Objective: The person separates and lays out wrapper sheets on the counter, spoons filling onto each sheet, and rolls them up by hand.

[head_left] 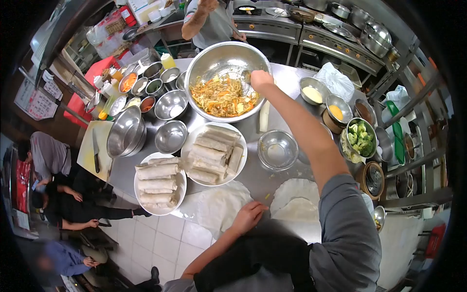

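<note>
My right hand (261, 81) is closed at the right rim of a large steel bowl (219, 54), around the end of a perforated utensil (246, 87) partly hidden by the fingers. Shredded filling (224, 97) lies in the bowl. My left hand (249, 217) rests low over the steel table, fingers loosely together beside a pale wrapper sheet (221, 204); whether it holds anything is not visible. More wrappers (296, 199) lie to its right. Rolled wraps fill a round plate (237, 127) and an oval plate (182, 194). A single roll (264, 117) sits right of the large bowl.
An empty steel bowl (278, 150) stands mid-table. Several small bowls and squeeze bottles crowd the left; a knife (96, 151) lies on a cutting board (87, 151). Broccoli (360, 138) is at right. A co-worker (209, 24) stands across the table; other people are at lower left.
</note>
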Action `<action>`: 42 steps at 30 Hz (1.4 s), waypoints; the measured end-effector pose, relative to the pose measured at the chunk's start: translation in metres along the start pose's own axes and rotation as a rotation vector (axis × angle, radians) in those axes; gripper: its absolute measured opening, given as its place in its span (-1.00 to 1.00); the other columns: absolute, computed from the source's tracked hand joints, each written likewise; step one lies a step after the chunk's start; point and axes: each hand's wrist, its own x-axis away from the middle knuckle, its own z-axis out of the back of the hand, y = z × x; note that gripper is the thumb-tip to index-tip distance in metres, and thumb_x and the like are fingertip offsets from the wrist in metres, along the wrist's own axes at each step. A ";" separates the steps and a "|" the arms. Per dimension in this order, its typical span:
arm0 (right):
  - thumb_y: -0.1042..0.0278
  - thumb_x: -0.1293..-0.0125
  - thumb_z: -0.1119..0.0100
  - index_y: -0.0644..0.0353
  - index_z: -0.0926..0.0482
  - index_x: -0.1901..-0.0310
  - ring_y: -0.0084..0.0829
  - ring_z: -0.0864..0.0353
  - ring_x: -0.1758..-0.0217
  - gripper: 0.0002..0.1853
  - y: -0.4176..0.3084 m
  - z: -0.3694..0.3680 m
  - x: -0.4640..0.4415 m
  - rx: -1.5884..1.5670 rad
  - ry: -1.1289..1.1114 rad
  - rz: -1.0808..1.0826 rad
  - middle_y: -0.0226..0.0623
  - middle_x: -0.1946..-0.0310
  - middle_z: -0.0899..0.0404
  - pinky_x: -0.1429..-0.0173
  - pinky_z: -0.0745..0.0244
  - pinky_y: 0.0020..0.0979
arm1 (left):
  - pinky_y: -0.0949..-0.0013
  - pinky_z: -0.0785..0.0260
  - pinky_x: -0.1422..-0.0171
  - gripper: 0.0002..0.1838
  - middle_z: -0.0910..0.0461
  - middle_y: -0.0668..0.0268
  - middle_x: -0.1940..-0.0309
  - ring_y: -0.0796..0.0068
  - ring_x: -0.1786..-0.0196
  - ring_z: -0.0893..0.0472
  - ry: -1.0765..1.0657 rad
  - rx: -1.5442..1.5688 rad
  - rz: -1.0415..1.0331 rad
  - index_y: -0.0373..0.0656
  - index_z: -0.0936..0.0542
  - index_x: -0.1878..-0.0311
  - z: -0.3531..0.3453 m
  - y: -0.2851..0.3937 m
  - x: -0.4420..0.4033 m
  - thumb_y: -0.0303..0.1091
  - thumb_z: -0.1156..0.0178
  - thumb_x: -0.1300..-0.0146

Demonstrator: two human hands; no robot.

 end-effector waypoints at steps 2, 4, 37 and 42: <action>0.43 -0.30 -0.04 0.20 -0.76 0.17 -0.01 -0.73 -0.02 -0.74 -0.006 -0.010 0.006 -0.019 -0.078 -0.004 0.05 0.12 -0.72 -0.11 -0.62 -0.08 | 0.14 -0.53 -0.05 -0.78 -0.63 0.19 0.15 0.08 0.08 -0.64 -0.006 0.001 -0.008 -0.11 -0.68 0.06 -0.002 0.000 0.000 -0.53 -0.25 -0.23; 0.44 -0.27 -0.06 0.20 -0.76 0.18 -0.01 -0.73 -0.01 -0.75 -0.014 -0.028 0.008 -0.048 -0.103 0.018 0.05 0.13 -0.72 -0.10 -0.62 -0.08 | 0.14 -0.53 -0.05 -0.78 -0.63 0.19 0.15 0.08 0.08 -0.64 -0.016 -0.003 -0.006 -0.11 -0.68 0.06 0.000 0.001 0.000 -0.53 -0.25 -0.24; 0.35 -0.42 -0.08 0.12 -0.72 0.17 -0.73 -0.09 0.71 -0.80 0.008 0.003 -0.013 -0.848 -0.463 -0.217 -0.58 0.61 -0.44 0.65 0.13 -0.54 | 0.11 -0.51 -0.09 -0.77 -0.64 0.17 0.12 0.04 0.06 -0.62 -0.042 -0.059 -0.007 -0.14 -0.66 0.04 -0.002 0.021 -0.002 -0.53 -0.24 -0.23; 0.35 -0.26 -0.15 -0.02 -0.75 0.13 -0.74 -0.07 0.75 -0.78 0.043 0.106 0.057 -0.803 -0.524 -0.134 -0.69 0.75 -0.25 0.67 0.12 -0.53 | 0.08 -0.46 -0.18 -0.78 -0.65 0.17 0.11 0.04 -0.02 -0.60 -0.026 -0.128 -0.046 -0.15 -0.65 0.04 -0.019 0.021 -0.005 -0.46 -0.26 -0.23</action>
